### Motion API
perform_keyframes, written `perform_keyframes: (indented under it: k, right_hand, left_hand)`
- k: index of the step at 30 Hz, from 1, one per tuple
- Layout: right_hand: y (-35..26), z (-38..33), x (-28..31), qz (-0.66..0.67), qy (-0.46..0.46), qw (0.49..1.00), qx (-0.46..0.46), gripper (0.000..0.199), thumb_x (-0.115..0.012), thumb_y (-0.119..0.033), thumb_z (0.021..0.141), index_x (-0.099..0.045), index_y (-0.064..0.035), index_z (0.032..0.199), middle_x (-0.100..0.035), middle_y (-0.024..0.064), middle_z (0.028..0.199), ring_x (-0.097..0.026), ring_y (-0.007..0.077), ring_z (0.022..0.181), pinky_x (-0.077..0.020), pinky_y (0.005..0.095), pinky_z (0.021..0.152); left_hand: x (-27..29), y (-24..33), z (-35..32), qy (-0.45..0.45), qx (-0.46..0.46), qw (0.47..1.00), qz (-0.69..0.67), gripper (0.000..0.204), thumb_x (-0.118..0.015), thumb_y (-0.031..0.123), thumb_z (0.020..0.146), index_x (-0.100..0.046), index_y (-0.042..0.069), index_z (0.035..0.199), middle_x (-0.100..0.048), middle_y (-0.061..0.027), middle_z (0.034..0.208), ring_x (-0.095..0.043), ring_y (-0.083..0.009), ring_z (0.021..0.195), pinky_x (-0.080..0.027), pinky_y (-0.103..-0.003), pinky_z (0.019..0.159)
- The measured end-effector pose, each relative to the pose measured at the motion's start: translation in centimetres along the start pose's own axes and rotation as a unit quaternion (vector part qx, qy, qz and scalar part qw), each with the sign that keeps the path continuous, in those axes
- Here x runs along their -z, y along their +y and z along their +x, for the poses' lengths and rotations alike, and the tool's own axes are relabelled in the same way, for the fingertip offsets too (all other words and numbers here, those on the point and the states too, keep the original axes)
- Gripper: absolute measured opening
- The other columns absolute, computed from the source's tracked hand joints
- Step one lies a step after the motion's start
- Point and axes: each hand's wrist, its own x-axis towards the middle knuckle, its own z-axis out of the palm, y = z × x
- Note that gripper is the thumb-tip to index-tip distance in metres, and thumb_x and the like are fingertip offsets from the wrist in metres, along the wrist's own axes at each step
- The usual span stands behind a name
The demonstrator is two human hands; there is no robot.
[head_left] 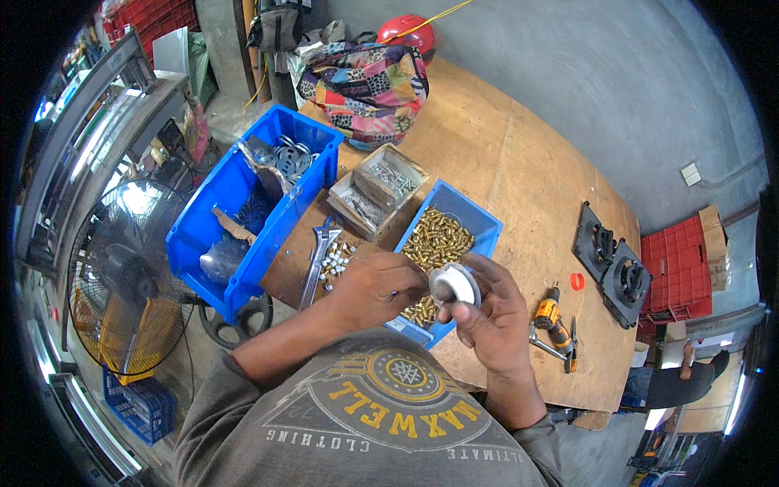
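My right hand (493, 315) grips a small white and grey round piece (456, 286), shaped like a spool or grooved wheel, between thumb and fingers. Just left of it, my left hand (376, 286) is closed in a pinch; a small dark tip shows at its fingers, too little to name. Both hands are over the near part of a light blue bin (488, 221) filled with small brass-coloured fittings (439, 237). Beside my left wrist lie an adjustable wrench (317, 264) and a scatter of small white and brass pieces (335, 263).
A large blue bin (199, 213) with metal discs stands at the left, near open boxes of screws (388, 180). A patchwork bag (365, 89) sits behind. On the wooden table (519, 162) at right are a drill (552, 315), dark plates (625, 272) and an orange ring (577, 282). A fan (130, 276) stands left.
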Motion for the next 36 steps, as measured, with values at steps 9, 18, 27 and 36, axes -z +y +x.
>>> perform_keyframes:
  k: [9,18,27,36]
  right_hand:
    - [0.1,4.1,1.0,0.025,-0.031,0.999,-0.001,0.054,-0.067,-0.026,0.091,-0.046,0.0012,0.133,-0.063,0.0216,0.113,-0.068,0.0209,0.089,-0.0473,0.0177,0.041]
    - [3.1,3.5,0.2,-0.083,-0.140,0.987,0.015,0.077,-0.058,-0.041,0.096,-0.021,-0.0006,0.150,-0.048,0.0178,0.132,-0.051,0.0231,0.117,-0.0454,0.0366,0.096]
    - [3.6,1.5,-0.9,-0.173,-0.183,0.967,0.039,0.081,-0.062,-0.017,0.094,-0.009,-0.0049,0.154,-0.050,0.0179,0.127,-0.055,0.0201,0.104,-0.0473,0.0287,0.076]
    - [-1.7,0.1,-0.4,0.024,-0.168,0.981,-0.091,0.087,-0.067,-0.008,0.089,-0.010,-0.0121,0.155,-0.055,0.0157,0.120,-0.059,0.0175,0.098,-0.0507,0.0232,0.068]
  left_hand:
    - [0.1,0.7,-0.3,-0.060,-0.014,0.989,-0.133,0.012,-0.076,0.012,0.078,-0.072,0.007,0.087,-0.070,-0.0085,0.083,-0.068,-0.0251,0.077,-0.053,-0.037,0.067]
    - [1.3,-0.1,-0.5,0.032,-0.005,0.992,-0.124,0.016,-0.081,0.011,0.075,-0.071,0.005,0.087,-0.071,-0.0098,0.083,-0.070,-0.0250,0.076,-0.054,-0.033,0.066]
    - [1.6,-1.1,-0.6,0.088,0.107,0.985,-0.101,0.016,-0.081,0.008,0.076,-0.072,0.002,0.087,-0.071,-0.0108,0.083,-0.069,-0.0179,0.074,-0.052,-0.029,0.064]
    - [1.6,-0.1,-0.3,0.065,0.072,0.995,-0.039,0.013,-0.077,0.009,0.077,-0.071,0.005,0.087,-0.070,-0.0103,0.085,-0.069,-0.0237,0.075,-0.052,-0.034,0.067]
